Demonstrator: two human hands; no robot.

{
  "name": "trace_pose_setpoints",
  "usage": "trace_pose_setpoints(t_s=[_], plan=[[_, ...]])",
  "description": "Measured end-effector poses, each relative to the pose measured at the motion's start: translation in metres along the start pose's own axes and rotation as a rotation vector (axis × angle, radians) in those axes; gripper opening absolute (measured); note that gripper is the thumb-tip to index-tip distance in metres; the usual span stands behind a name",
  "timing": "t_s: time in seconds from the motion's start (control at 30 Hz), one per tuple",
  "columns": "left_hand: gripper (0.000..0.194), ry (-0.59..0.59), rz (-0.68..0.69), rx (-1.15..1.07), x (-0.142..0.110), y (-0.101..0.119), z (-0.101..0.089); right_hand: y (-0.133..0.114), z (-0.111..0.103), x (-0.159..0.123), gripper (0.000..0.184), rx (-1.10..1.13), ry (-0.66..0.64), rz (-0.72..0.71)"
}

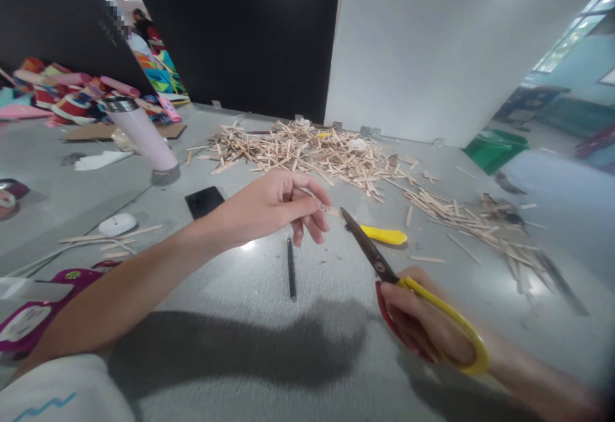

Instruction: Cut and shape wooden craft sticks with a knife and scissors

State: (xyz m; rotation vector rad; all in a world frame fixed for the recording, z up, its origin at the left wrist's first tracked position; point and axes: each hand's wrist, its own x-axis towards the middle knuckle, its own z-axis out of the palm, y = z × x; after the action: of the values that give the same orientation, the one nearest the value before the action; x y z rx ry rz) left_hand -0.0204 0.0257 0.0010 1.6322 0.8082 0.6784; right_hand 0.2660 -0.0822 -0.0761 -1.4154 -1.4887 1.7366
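Observation:
My left hand [283,204] is closed in a pinch on a small wooden stick [333,211], whose pale end pokes out past the thumb and index finger. Scissors [368,243] with dark blades, one yellow handle loop and a red one are gripped in my right hand [427,319]. Their blades look closed, and the tip is right by the stick's end; whether they touch I cannot tell. Behind the blades lies a yellow utility knife [384,235]. A black pen [291,268] rests on the table below my left hand.
A big heap of wooden sticks [298,146] spreads along the back of the grey table [230,345], with more sticks [466,220] at right. To the left are a pink tumbler [144,134], a black phone [204,202], a white mouse [118,224] and a magenta power strip [29,319].

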Motion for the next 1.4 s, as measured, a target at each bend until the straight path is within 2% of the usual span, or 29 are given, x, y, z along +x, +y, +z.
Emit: trace_pose_setpoints(t_s=[0.17, 0.23, 0.33, 0.4, 0.53, 0.63, 0.8, 1.0, 1.13, 1.27, 1.4], plan=[[0.006, 0.022, 0.034, -0.067, -0.001, 0.0, 0.004, 0.003, -0.001, -0.003, 0.068, -0.04, 0.098, -0.125], [0.013, 0.046, 0.05, -0.057, -0.001, 0.0, 0.005, 0.005, -0.002, -0.004, 0.067, -0.067, 0.127, -0.168], [0.019, 0.05, 0.069, -0.052, -0.001, 0.0, 0.009, 0.002, -0.002, -0.005, 0.07, -0.1, 0.118, -0.154], [0.017, 0.005, 0.064, -0.051, -0.003, -0.001, 0.012, -0.001, -0.001, -0.006, 0.072, -0.128, 0.11, -0.133], [0.01, -0.168, -0.012, -0.028, -0.009, -0.005, 0.021, -0.005, 0.0, -0.006, 0.07, -0.153, 0.102, -0.157], [0.012, -0.214, -0.009, -0.03, -0.015, -0.009, 0.027, -0.001, 0.0, -0.008, 0.068, -0.14, 0.091, -0.173], [0.012, -0.164, 0.049, 0.066, -0.02, -0.011, 0.034, 0.006, 0.006, -0.02, 0.062, -0.067, 0.148, -0.122], [0.011, -0.118, 0.071, 0.164, -0.023, -0.013, 0.04, -0.008, 0.017, -0.03, 0.063, -0.016, 0.179, -0.033], [0.017, -0.076, 0.103, 0.197, -0.021, -0.017, 0.042, -0.01, 0.016, -0.026, 0.064, 0.012, 0.106, -0.031], [0.014, -0.05, 0.142, 0.221, -0.022, -0.018, 0.044, -0.007, 0.013, -0.021, 0.07, 0.005, -0.009, -0.053], [0.016, -0.032, 0.13, 0.226, -0.024, -0.017, 0.046, -0.009, 0.014, -0.023, 0.067, 0.01, 0.043, -0.028]])
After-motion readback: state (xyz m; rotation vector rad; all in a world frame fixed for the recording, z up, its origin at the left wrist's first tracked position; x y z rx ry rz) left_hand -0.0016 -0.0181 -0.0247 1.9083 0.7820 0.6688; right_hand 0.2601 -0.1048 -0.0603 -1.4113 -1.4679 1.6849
